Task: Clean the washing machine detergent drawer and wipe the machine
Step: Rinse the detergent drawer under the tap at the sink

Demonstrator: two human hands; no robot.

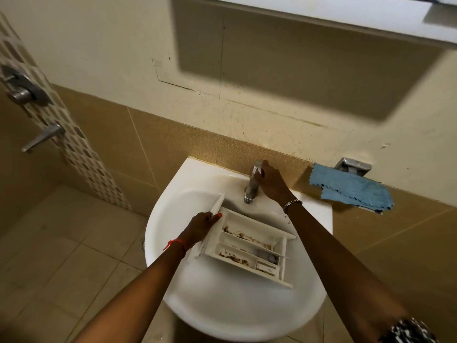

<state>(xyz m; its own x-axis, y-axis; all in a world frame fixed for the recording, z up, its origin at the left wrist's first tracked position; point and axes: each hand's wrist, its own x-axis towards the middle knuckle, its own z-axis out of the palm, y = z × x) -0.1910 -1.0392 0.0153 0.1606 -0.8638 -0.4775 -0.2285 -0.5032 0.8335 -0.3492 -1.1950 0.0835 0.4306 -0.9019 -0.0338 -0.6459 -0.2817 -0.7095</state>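
Observation:
A white detergent drawer (249, 251) lies in the white basin of the sink (222, 305), its compartments facing up and streaked with brown and black grime. My left hand (201, 227) grips the drawer's front panel at its left end. My right hand (270, 181) is closed around the top of the metal tap (251, 191) at the back of the sink. No water is visible from the spout. A blue cloth (351, 190) hangs on a ledge to the right of the sink.
A metal wall bracket (352, 165) sits behind the blue cloth. A shower valve (22, 91) and a lever handle (43, 138) are mounted on the mosaic strip at the left. A white cabinet (321, 13) overhangs at the top. Tiled floor lies to the lower left.

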